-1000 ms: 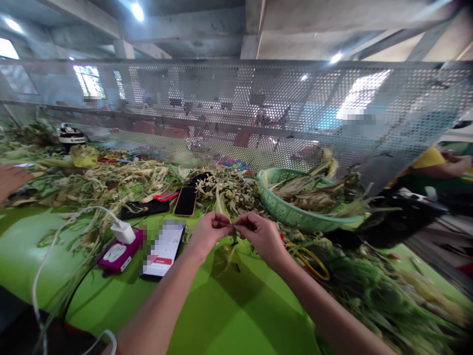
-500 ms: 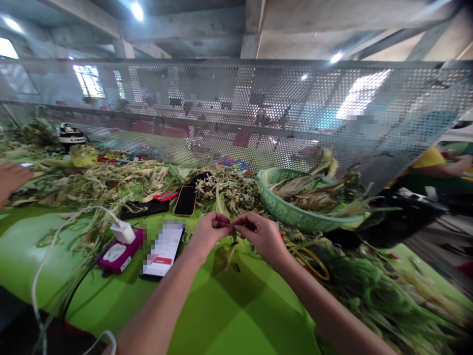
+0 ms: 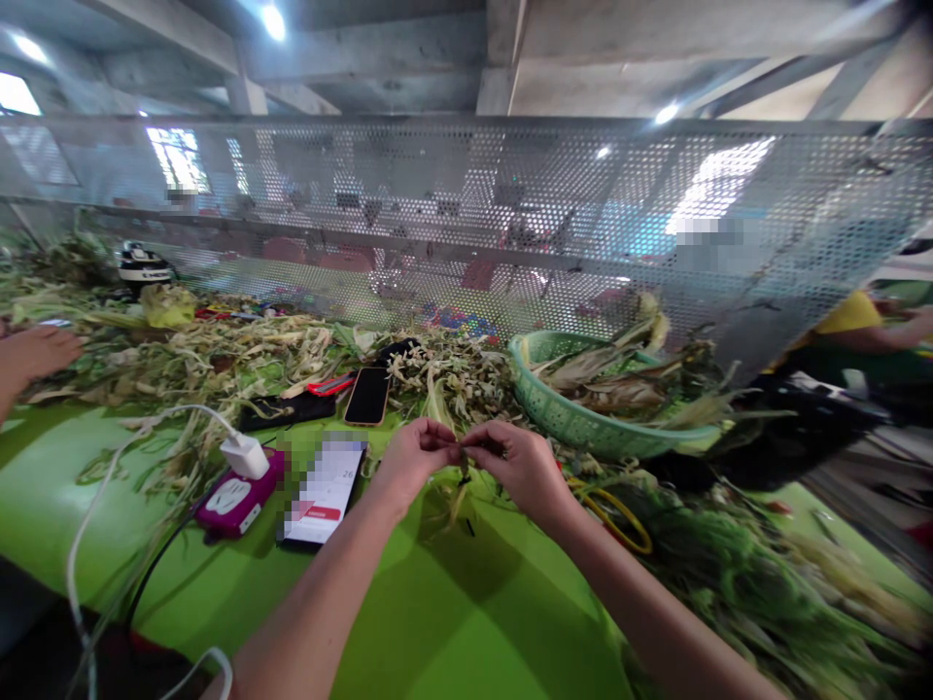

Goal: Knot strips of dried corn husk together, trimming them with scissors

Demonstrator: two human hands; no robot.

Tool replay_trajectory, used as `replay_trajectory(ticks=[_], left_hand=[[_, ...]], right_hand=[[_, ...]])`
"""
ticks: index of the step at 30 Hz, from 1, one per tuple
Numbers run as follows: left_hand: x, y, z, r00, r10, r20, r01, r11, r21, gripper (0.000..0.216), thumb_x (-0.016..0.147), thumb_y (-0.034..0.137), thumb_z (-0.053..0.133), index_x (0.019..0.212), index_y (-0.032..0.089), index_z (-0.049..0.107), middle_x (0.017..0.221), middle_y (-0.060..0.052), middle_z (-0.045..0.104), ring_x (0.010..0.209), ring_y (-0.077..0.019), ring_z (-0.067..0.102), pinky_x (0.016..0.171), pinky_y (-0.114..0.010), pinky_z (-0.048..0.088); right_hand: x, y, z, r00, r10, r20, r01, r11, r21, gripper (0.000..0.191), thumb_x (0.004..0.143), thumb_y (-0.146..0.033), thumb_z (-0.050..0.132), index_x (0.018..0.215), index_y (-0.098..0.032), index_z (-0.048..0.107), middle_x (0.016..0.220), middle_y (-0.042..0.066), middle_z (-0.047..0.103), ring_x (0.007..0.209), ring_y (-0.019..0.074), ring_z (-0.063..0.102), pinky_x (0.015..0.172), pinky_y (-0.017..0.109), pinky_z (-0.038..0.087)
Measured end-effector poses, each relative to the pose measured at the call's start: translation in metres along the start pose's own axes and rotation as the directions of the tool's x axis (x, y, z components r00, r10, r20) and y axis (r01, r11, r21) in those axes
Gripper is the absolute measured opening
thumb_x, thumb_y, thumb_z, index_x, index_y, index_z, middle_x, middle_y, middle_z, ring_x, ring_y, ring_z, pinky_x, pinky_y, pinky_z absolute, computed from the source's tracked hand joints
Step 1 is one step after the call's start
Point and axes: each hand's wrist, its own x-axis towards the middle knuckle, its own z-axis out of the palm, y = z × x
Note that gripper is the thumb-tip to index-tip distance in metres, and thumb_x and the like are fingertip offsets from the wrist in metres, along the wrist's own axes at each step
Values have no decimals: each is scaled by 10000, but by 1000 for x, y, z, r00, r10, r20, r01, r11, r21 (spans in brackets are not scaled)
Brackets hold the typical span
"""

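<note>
Centrally, the left hand (image 3: 414, 469) and right hand (image 3: 519, 469) are pinching what seems a thin husk strip (image 3: 464, 471) above the green table (image 3: 452, 622), near-left of the basket (image 3: 583, 424), apparently in fine fingertip work, the next move seemingly calling for steady pressure.

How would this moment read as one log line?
left hand: pinching small plant piece; right hand: pinching it too; left side: lit phone; right side: green basket, leaves inside
</note>
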Motion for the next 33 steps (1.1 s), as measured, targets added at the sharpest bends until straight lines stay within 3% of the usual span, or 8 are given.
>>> replay_trajectory(ticks=[7, 16, 22, 25, 30, 33], left_hand=[[0, -1, -1, 1000, 7, 15, -7, 1000, -5, 342, 536, 222, 827, 770, 136, 593, 687, -3, 654, 650, -116, 616, 711, -269, 496], [-2, 3, 2, 998, 35, -61, -32, 998, 45, 236, 578, 168, 750, 750, 146, 590, 658, 13, 623, 637, -106, 578, 658, -231, 452], [-3, 5, 4, 997, 40, -73, -34, 996, 83, 166, 600, 148, 696, 735, 151, 599, 656, 22, 592, 630, -102, 551, 619, -216, 432], [-4, 5, 3, 996, 52, -72, -43, 993, 113, 165, 609, 137, 682, 751, 152, 601, 687, 15, 598, 654, -105, 553, 627, -214, 435], [-5, 8, 5, 998, 21, -57, -14, 993, 114, 167, 616, 142, 684, 759, 156, 597, 691, 12, 599, 650, -107, 559, 618, -218, 442], [-4, 7, 4, 998, 35, -55, -28, 990, 138, 165, 615, 142, 685, 754, 158, 596, 695, 10, 604, 649, -110, 561, 613, -217, 436]], right_hand=[[1, 4, 2, 999, 42, 19, -43, 997, 65, 88, 757, -223, 643, 822, -192, 694, 731, 10, 696, 637, 148, 606, 599, 240, 459], [3, 10, 6, 990, 116, 82, -136, 941, 311, 125, 760, -268, 620, 848, -181, 637, 696, -8, 635, 580, 121, 561, 567, 234, 466], [3, 16, 7, 988, 126, 87, -137, 981, 137, 154, 706, -273, 669, 823, -180, 628, 707, -1, 646, 626, 138, 565, 558, 230, 432], [3, 18, 8, 982, 150, 117, -164, 979, 121, 106, 714, -257, 642, 788, -182, 635, 688, 1, 652, 640, 149, 576, 581, 241, 436], [4, 18, 6, 986, 158, 43, -160, 986, 45, 171, 702, -260, 661, 853, -181, 647, 729, 0, 652, 643, 147, 568, 571, 238, 417], [5, 21, 5, 988, 145, 60, -147, 989, 29, 144, 710, -253, 651, 835, -181, 664, 730, 1, 651, 660, 152, 568, 585, 241, 416]])
